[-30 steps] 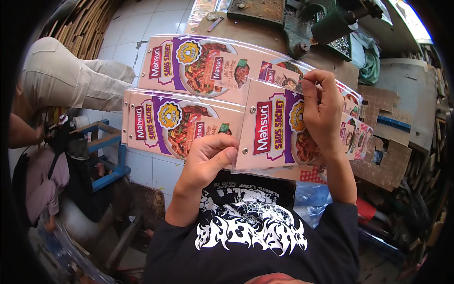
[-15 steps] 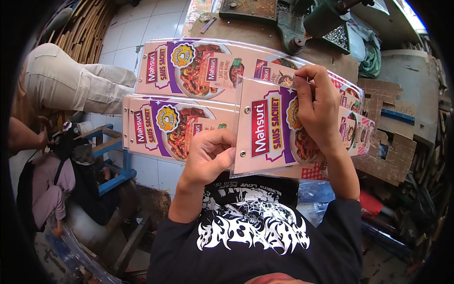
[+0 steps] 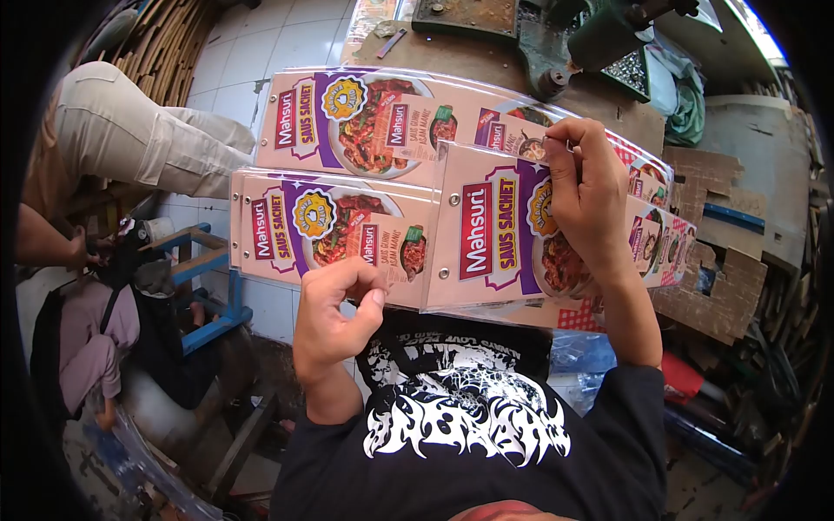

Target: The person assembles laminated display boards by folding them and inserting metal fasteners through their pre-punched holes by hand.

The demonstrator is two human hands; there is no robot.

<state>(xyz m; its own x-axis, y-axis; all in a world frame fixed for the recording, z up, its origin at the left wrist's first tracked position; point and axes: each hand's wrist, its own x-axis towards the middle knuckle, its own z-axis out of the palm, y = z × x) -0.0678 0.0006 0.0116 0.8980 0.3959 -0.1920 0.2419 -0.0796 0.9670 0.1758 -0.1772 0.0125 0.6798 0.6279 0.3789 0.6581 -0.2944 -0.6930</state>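
Observation:
My right hand (image 3: 586, 195) pinches the upper edge of a glossy printed card (image 3: 478, 226) between thumb and fingers. This card reads "Mahsuri Saus Sachet" and has metal eyelets at its left side; the hand covers part of its picture. My left hand (image 3: 334, 317) is curled, thumb and forefinger tips close together, over the lower edge of a similar card stack (image 3: 278, 230). Whether anything is between those fingertips cannot be made out. Behind lies another row of matching cards (image 3: 295, 122), partly covered by the front ones.
Beyond the cards, a green metal press (image 3: 599, 43) stands on the worktable, beside a tray of small metal parts (image 3: 625, 74). Brown cut boards (image 3: 721, 243) lie at right. A person in light trousers (image 3: 130, 130) stands at left, near a blue-framed stool (image 3: 213, 313).
My left hand has moved left, away from the front card's eyelet edge, to the lower stack. My right hand keeps its pinch on the front card, nearly in place.

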